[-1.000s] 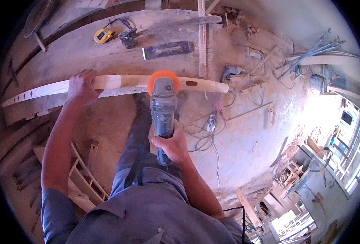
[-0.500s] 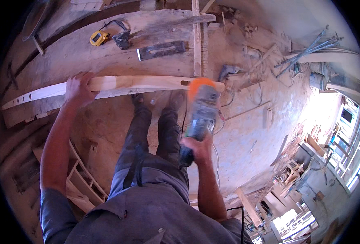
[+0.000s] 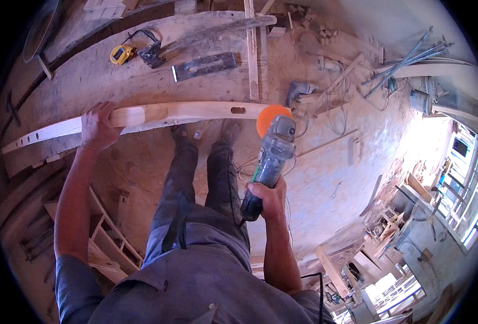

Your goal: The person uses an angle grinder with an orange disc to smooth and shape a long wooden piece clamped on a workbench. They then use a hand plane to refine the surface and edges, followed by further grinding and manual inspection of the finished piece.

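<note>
My right hand [image 3: 270,198] is wrapped round the body of an angle grinder [image 3: 275,154] with an orange disc [image 3: 271,119]. The disc lies at the right end of a long, slightly curved pale wooden piece [image 3: 190,110]; whether they touch, I cannot tell. A slot is cut near that end, and several small holes show toward the left end. Over the left part of the wood, my left hand [image 3: 99,127] is closed, its fingers curled across the far edge. The wood lies along the near edge of a dusty workbench [image 3: 115,89].
On the bench are a yellow tape measure [image 3: 121,54], a dark-headed tool with a wooden handle [image 3: 217,32], and a slotted dark rectangular tool [image 3: 204,66]. A power tool [image 3: 302,92], cords and metal rods [image 3: 406,62] lie to the right. A wooden frame [image 3: 112,232] stands at lower left.
The grinder has moved right along the wood, toward its end, and its disc is tilted more into view. My left hand keeps its grip. The bench items have shifted slightly left in view.
</note>
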Tool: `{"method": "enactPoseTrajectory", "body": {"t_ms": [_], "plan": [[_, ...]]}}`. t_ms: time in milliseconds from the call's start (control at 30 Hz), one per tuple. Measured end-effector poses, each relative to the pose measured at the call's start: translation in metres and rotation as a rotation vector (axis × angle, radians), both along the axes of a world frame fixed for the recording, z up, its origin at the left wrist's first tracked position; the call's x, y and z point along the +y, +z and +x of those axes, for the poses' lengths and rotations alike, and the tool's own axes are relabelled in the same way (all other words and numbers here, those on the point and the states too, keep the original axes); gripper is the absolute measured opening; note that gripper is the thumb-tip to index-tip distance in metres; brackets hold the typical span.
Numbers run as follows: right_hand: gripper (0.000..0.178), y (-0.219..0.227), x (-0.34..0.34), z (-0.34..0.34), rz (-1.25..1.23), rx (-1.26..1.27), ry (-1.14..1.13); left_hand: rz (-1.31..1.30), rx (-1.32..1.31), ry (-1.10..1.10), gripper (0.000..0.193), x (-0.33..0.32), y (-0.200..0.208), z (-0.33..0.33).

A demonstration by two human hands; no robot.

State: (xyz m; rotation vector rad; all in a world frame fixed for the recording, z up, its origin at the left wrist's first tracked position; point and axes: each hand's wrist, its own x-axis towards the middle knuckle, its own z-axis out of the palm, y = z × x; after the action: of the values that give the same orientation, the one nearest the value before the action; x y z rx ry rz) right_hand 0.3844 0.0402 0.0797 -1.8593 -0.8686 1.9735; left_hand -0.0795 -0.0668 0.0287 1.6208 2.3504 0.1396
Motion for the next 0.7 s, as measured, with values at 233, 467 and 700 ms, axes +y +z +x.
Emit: {"method": "enactPoseTrajectory", "body": {"t_ms": [233, 467, 700], "plan": [[0.051, -0.005, -0.024, -0.040, 0.023, 0.009, 0.308, -0.044, 0.011, -0.005, 0.050, 0.001, 0.000, -0.002], [0.050, -0.018, -0.020, 0.001, 0.015, 0.061, 0.080, -0.114, 0.008, 0.019, 0.052, 0.004, 0.004, -0.006], [0.050, -0.008, -0.024, -0.037, 0.038, 0.005, 0.299, -0.094, 0.024, -0.009, 0.053, 0.007, 0.006, -0.003]]}}
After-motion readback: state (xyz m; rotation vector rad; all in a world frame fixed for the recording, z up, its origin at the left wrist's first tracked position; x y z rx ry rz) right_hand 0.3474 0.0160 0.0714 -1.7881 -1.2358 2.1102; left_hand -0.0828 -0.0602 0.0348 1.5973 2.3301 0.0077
